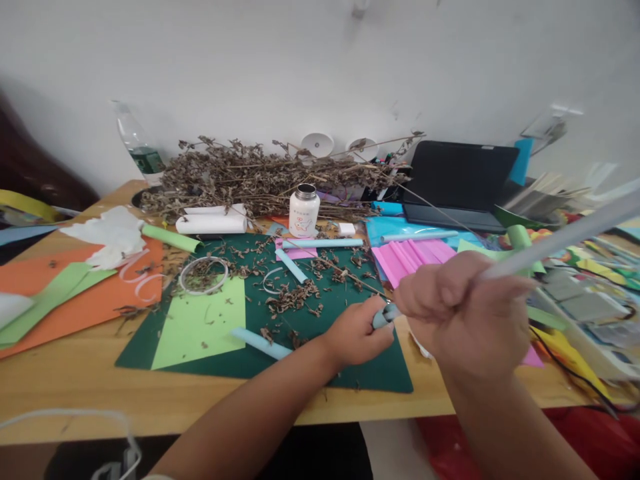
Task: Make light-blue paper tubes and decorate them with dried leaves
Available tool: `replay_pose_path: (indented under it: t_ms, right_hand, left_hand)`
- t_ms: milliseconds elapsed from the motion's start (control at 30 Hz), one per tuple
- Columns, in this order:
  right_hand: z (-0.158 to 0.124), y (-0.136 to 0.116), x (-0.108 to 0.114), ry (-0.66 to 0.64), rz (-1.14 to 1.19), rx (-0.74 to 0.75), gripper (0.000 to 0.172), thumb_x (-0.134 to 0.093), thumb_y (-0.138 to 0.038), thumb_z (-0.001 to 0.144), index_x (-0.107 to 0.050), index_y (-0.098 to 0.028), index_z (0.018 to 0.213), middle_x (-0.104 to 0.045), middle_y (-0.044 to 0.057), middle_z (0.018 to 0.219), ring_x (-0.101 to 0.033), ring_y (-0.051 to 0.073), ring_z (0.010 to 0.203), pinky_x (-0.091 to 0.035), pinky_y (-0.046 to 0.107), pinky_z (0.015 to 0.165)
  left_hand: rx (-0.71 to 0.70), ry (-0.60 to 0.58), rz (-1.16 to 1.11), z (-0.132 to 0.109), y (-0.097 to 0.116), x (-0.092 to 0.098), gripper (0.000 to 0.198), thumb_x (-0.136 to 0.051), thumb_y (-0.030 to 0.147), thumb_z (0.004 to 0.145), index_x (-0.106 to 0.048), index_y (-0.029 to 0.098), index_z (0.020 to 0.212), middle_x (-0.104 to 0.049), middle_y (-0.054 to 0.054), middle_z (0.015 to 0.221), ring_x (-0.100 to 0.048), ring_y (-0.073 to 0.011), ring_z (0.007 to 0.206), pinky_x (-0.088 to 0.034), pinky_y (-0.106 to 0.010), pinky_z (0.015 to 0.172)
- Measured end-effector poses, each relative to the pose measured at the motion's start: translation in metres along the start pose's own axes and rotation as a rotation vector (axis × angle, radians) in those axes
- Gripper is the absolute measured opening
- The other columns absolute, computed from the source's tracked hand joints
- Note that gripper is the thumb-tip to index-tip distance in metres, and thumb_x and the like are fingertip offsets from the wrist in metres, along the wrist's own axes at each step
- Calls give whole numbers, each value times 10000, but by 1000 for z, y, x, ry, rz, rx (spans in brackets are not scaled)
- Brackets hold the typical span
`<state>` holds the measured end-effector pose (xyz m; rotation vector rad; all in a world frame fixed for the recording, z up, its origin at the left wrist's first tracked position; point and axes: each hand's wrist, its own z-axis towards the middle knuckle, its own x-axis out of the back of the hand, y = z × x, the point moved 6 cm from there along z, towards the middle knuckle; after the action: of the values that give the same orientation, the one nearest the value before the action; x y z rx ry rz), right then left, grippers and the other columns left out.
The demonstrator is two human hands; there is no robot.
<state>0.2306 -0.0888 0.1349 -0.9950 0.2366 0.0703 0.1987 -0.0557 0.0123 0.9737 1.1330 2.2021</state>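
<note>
My left hand (361,332) is closed around a light blue paper tube (383,317), whose end shows past the thumb and forefinger. Beside it, my right hand (470,317) wraps round a long pale rod (565,233) that slants up to the right edge and is blurred. The two hands nearly meet at the tube's end; whether the rod reaches inside the tube I cannot tell. Below lies a dark green cutting mat (345,370) strewn with crumbled dry leaves (293,299). More blue paper tubes (265,344) and a light green sheet (200,327) rest on it.
A white bottle without a lid (304,213) stands at the mat's back edge. Behind it spread dried leafy branches (240,173). Pink folded paper (413,259) and a black tablet (460,180) lie to the right, orange paper (65,313) and a clear bottle (140,147) to the left.
</note>
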Motion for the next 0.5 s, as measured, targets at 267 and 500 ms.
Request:
replay_pose_path:
  t_ms: [267,500]
  right_hand:
    - [-2,-3,4,59,-12,-26,342,-445,-475,724,-440,-193,532,-228,-53,404,-220,60,342,-153,235,335]
    - [1,3,3,54,4,-58,345,-462,-478,712,-441,-186,528,-233,-54,406,-216,55,341,-140,228,325]
  left_hand:
    - [8,17,-29,0,1,1,106,-419,250,701,-357,172,665,-368,43,583,-337,-74,536,-290,-185,501]
    - [9,3,-24,0,0,1,84,-407,246,706,-390,164,718,-391,31,610,-356,-80,555,-315,-190,522]
